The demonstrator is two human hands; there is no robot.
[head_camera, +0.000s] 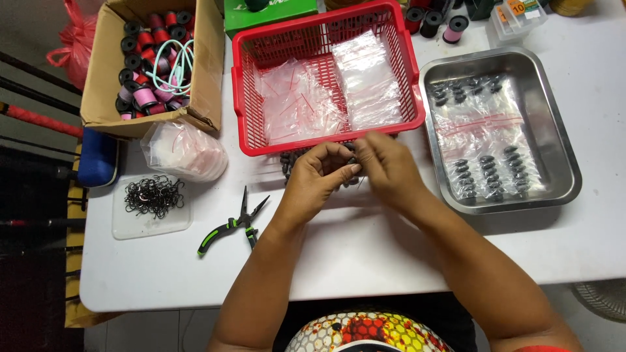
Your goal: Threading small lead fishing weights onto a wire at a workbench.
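Note:
My left hand (319, 176) and my right hand (385, 166) meet over the white table (365, 254), just in front of the red basket (326, 78). Their fingertips pinch together on a small dark piece, and what it is I cannot make out. A pile of small dark grey sinkers (288, 163) lies on the table under and behind my left hand, partly hidden by it. The red basket holds small clear zip bags (365, 78).
A steel tray (561, 156) at the right holds clear bags filled with dark sinkers. Green-handled pliers (231, 225) lie at the left, beside a clear lid of black hooks (153, 195). A cardboard box of thread spools (153, 58) and a bag (186, 150) stand at the back left.

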